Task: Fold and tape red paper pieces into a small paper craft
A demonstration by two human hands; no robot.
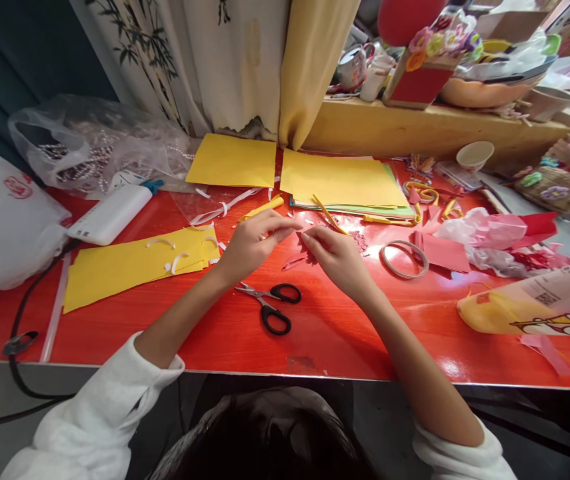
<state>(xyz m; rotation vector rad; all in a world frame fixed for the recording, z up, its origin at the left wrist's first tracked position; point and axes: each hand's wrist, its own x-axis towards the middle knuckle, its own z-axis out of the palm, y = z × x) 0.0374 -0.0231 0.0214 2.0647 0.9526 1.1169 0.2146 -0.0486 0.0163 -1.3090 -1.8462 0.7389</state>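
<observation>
Over the middle of the red table, my left hand and my right hand meet at the fingertips. Each is closed in a pinch, and whatever lies between the fingers is too small to make out. A thin yellow strip shows just behind my right hand; whether it is held, I cannot tell. Below the fingertips are small dark-pink scraps, with more crumbled red bits beside my right hand. Black-handled scissors lie partly spread on the table, nearer to me than both hands.
Yellow paper sheets are stacked at the back, another yellow sheet beside them. Cut yellow paper with white curls lies left, near a white power strip. On the right are a tape roll, pink paper and a plastic cup.
</observation>
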